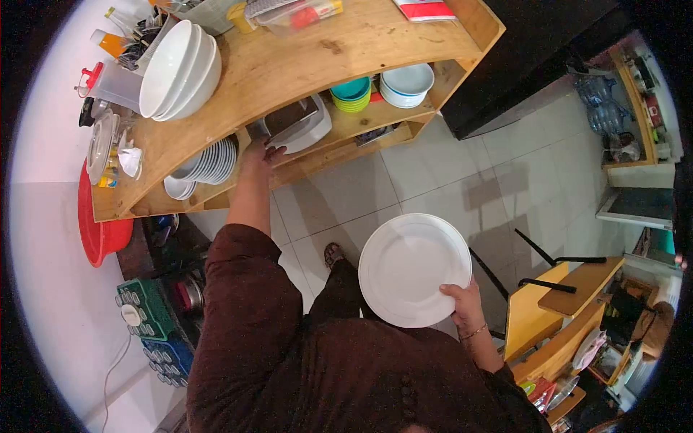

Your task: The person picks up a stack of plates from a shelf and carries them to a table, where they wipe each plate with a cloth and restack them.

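Hands well apart: left hand (pixel 261 155) up at the wooden shelf (pixel 289 65), upper centre, touching a tray (pixel 307 126) just right of the stacked plates (pixel 213 162), grip unclear; right hand (pixel 462 299), lower right, clamped on a white plate (pixel 415 268) held flat, well below that stack.

Below the wooden shelf unit (pixel 289 65), the fingers of the right hand (pixel 462 302) lie hidden under the white plate (pixel 413 268), and only the thumb and knuckles show. At the unit's middle level the left hand (pixel 258 155) shows its back, so what it touches cannot be told. A red packet (pixel 426 9) on the unit's top is cut off by the picture's edge. Left of the unit, a red basin (pixel 101 234) is half hidden behind its side.
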### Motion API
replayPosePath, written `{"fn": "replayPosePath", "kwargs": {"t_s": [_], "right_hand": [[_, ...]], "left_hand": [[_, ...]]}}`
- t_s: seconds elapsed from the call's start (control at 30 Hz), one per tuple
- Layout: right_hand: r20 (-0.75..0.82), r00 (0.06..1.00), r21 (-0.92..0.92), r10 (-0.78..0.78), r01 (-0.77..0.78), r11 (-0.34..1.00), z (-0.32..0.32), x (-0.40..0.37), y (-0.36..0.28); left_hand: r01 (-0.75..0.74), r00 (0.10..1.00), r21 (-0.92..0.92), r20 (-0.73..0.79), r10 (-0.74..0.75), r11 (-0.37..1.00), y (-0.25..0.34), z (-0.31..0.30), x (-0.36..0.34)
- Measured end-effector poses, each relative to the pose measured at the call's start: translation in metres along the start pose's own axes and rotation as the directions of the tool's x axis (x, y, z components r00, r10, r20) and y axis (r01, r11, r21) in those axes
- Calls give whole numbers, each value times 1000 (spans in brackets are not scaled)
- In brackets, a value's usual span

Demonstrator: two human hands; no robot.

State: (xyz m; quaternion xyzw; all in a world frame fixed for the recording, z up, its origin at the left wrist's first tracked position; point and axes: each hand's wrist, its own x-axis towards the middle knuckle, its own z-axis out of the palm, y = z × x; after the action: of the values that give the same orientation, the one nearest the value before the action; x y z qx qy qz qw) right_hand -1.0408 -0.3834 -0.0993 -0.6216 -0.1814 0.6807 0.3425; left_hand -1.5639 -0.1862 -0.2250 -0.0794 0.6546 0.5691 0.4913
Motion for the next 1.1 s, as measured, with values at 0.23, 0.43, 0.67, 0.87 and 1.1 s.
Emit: {"fn": "replayPosePath", "kwargs": {"t_s": [0.23, 0.43, 0.67, 0.87, 1.1], "right_hand": [[23, 1000, -19, 16, -15, 1000, -29, 8, 6], [-14, 999, 13, -31, 31, 999, -16, 23, 0], [-64, 992, 64, -107, 111, 992, 55, 55, -2], [-63, 991, 0, -120, 120, 993, 124, 96, 8], [92, 981, 4, -173, 173, 985, 198, 131, 18]], "left_hand": [[-231, 954, -307, 114, 276, 923, -7, -3, -19], [-223, 921, -132, 297, 253, 966, -5, -40, -54], [-88, 978, -104, 178, 106, 991, -95, -147, -103], [285, 953, 88, 81, -292, 954, -218, -240, -123], [502, 802, 231, 236, -548, 833, -354, -243, -144]]}}
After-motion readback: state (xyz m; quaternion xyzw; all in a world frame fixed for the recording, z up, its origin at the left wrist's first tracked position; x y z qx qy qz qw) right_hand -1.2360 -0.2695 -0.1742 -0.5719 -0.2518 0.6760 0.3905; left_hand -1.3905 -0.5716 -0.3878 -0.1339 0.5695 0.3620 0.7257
